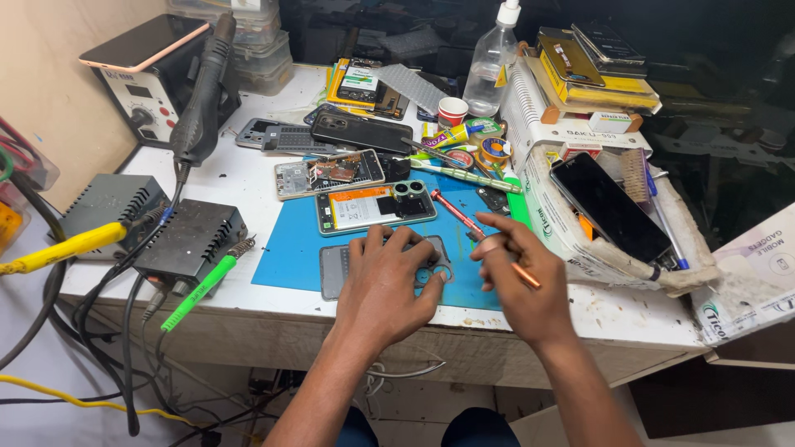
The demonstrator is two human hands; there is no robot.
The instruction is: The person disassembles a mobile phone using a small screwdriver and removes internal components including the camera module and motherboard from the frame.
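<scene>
On my left sits a black metal box with a green-handled tool. My left hand lies flat, fingers spread, pressing the grey phone back cover onto the blue rubber mat. My right hand pinches a thin copper-coloured stick. If I push too hard, I think the cover could slip off the near edge of the white table or get scratched

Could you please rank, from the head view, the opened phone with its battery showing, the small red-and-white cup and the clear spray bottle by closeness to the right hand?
From the right hand:
1. Opened phone with battery showing, just up-left on the blue mat.
2. Small red-and-white cup, farther back, mid-table.
3. Clear spray bottle, at the back edge, behind the cup.
</scene>
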